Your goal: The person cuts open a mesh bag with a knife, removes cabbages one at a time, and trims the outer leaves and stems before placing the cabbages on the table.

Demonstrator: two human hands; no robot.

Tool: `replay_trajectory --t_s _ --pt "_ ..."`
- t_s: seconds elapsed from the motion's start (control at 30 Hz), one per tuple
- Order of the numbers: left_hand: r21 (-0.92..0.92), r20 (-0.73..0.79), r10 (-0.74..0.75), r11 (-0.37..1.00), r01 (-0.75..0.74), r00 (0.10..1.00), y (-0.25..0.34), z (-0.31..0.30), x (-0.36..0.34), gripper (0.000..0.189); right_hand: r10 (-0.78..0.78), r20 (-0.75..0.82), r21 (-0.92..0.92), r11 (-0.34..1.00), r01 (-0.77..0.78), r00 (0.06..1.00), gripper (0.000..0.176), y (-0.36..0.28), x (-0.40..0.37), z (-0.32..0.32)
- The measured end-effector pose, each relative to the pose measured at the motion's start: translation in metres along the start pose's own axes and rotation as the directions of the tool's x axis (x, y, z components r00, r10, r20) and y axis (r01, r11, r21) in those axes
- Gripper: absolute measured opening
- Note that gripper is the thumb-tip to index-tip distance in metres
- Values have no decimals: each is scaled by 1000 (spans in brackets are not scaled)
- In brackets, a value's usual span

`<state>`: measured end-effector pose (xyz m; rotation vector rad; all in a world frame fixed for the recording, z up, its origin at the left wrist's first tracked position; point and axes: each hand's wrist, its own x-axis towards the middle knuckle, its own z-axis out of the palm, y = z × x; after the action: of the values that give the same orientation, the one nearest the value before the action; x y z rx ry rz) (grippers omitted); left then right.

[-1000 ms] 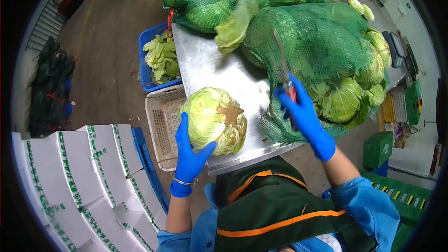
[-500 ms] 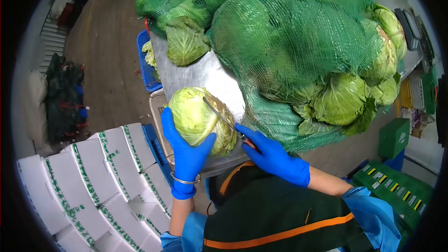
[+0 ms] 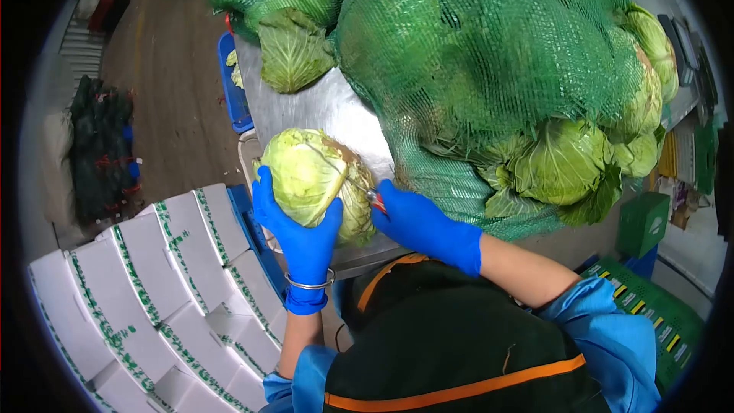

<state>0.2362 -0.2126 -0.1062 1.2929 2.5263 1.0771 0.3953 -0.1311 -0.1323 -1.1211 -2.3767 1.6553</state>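
A pale green cabbage with a brown patch on its upper right side sits at the near left edge of the metal table. My left hand, in a blue glove, grips it from the left and below, thumb on its near side. In my right hand, also gloved, is a knife with a red and dark handle; its blade lies against the cabbage's right side. A loose leaf rests farther back on the table.
Green net sacks of cabbages cover the table's back and right, with bare cabbages at the sack's mouth. A blue basket stands beyond the left edge. White boxes are stacked at lower left, green crates at lower right.
My right hand has moved left, nearer the cabbage, and less of the knife shows. The cabbage and my left hand have shifted slightly left and up in the view.
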Motion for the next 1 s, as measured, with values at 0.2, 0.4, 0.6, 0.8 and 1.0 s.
replay_trajectory --t_s 0.2,0.4,0.6,0.8,1.0 --pt "-166 -20 -155 975 150 988 -11 3 7 92 17 -47 -182 983 -25 999 20 14 8 15" --pt "-22 -30 -105 994 104 994 -10 9 15 95 -94 -71 -306 950 69 993 24 42 46 6" --pt "-205 95 -102 971 120 990 -35 14 52 97 154 -93 -328 928 -177 984 24 11 39 12" --pt "-249 289 -74 957 150 954 -35 7 112 81 177 -147 -326 920 -217 973 27 69 75 38" --pt "-679 603 -113 448 582 790 -114 -47 102 60 98 18 -226 970 -91 995 26 -13 67 -19"
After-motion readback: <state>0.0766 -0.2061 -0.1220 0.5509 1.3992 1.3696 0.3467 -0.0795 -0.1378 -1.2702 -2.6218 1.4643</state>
